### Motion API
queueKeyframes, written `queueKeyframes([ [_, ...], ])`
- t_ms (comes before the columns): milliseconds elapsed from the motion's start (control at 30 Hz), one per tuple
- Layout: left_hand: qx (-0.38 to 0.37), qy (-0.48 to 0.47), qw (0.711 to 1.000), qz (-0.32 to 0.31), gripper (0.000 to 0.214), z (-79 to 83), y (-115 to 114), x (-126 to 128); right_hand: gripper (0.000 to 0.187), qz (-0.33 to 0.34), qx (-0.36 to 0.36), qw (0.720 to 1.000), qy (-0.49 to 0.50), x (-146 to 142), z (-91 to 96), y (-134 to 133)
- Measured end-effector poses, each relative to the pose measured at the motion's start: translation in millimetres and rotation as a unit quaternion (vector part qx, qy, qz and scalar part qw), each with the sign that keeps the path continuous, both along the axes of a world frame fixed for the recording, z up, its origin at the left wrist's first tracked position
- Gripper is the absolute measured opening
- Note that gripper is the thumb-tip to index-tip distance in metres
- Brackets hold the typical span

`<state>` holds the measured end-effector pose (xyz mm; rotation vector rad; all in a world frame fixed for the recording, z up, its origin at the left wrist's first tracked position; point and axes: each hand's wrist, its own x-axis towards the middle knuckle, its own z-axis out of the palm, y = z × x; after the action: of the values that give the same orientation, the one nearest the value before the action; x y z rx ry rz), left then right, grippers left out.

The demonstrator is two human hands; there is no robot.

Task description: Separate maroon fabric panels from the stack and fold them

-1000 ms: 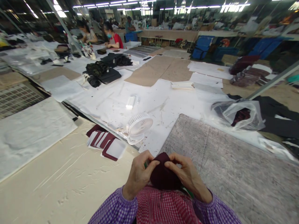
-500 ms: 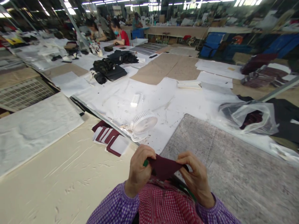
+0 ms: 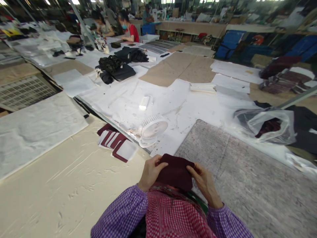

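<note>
I hold a small dark maroon fabric piece (image 3: 176,172) up in front of my chest with both hands. My left hand (image 3: 151,172) pinches its left edge and my right hand (image 3: 204,183) grips its right edge, thumbs on top. The cloth is spread roughly flat between them, above the seam where the cream table sheet (image 3: 61,185) meets a grey felt mat (image 3: 247,178). My purple checked sleeves and a red checked garment fill the bottom of the view.
A small white desk fan (image 3: 152,128) lies just beyond my hands. Maroon and white cut pieces (image 3: 116,144) lie fanned out to the left. A clear plastic bag (image 3: 267,125) with dark cloth lies right. Black fabric piles (image 3: 116,67) and seated people are far back.
The maroon piece went from bunched to stretched out, and is now held flatter and a little higher between my hands. The view has shifted slightly downward.
</note>
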<state>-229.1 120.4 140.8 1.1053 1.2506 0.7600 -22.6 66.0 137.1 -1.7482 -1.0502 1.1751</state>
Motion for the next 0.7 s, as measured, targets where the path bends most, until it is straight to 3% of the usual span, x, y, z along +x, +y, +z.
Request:
queueKeyframes([
  [133,-0.14,-0.045,0.988,-0.035,0.024,-62.7,-7,12,0.038,-0.044,-0.047,0.997,-0.032,15,-33.7,-8],
  [233,-0.212,-0.059,0.973,-0.062,0.026,-92.1,-24,17,0.037,-0.058,-0.064,0.995,-0.047,24,-47.2,-16],
  [433,-0.256,-0.08,0.956,-0.121,0.052,-112.8,-48,23,0.041,-0.055,-0.09,0.994,-0.011,26,-66.5,-28],
  [700,-0.231,-0.037,0.964,-0.124,0.019,-120.7,-48,29,0.042,-0.041,-0.078,0.993,-0.081,22,-84.2,-24],
])
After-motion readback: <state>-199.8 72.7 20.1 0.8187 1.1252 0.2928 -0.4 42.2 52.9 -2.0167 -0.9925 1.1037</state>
